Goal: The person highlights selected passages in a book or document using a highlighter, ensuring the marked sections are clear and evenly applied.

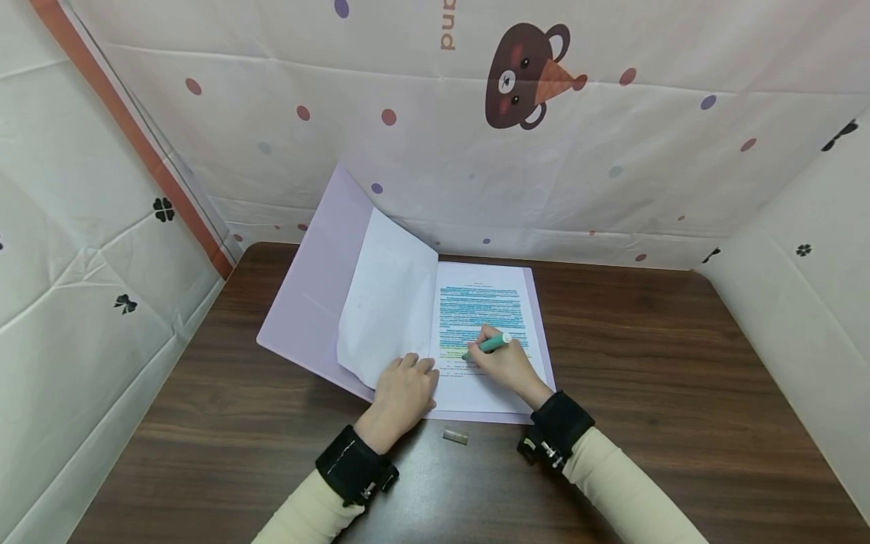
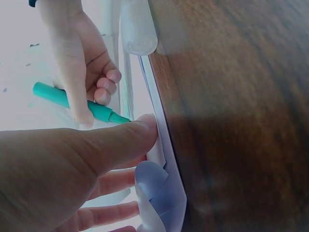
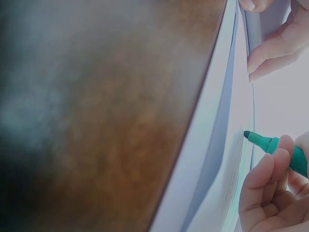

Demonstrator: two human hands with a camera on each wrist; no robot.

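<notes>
A lilac folder (image 1: 299,302) lies spread on the desk, its left cover raised. On its right side is a printed sheet (image 1: 482,393) with many lines marked blue and a yellow-green band below them. My right hand (image 1: 510,366) pinches a green marker (image 1: 495,343), uncapped, its dark tip (image 3: 247,134) at the yellow-green band. With fingers spread, my left hand (image 1: 404,393) rests on the lower part of the folder by the fold. A turned white sheet (image 1: 387,302) stands partly raised beside it; its lower edge curls near the left fingers (image 2: 113,215).
A small greyish cylinder (image 1: 455,437) lies on the brown wooden desk (image 1: 646,363), just in front of the folder's lower edge. Patterned white cloth (image 1: 408,151) hangs behind the desk, and more cloth stands at both sides. Each wrist wears a black band (image 1: 563,423).
</notes>
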